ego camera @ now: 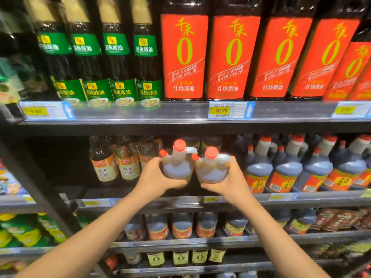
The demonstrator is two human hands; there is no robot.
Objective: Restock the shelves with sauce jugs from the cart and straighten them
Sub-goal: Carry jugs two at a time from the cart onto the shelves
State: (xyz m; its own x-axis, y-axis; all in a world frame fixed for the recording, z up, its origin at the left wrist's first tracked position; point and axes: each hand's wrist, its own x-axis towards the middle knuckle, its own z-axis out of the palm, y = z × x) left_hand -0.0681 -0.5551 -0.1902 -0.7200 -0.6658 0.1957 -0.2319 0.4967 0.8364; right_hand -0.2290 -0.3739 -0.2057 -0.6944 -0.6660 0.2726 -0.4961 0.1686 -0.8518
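Two pale sauce jugs with orange-red caps stand side by side at the front of the middle shelf (pixel 180 199). My left hand (pixel 158 177) grips the left jug (pixel 176 163) round its lower body. My right hand (pixel 228 181) grips the right jug (pixel 211 167) the same way. The two jugs touch each other, handles toward the right. Their labels are hidden behind my fingers.
Dark sauce jugs (pixel 287 167) with red caps fill the shelf to the right. Small vinegar bottles (pixel 114 159) stand to the left, beside a dark gap. Tall red-labelled soy bottles (pixel 184 55) and green-labelled bottles (pixel 118 51) line the shelf above. Lower shelves hold more jugs.
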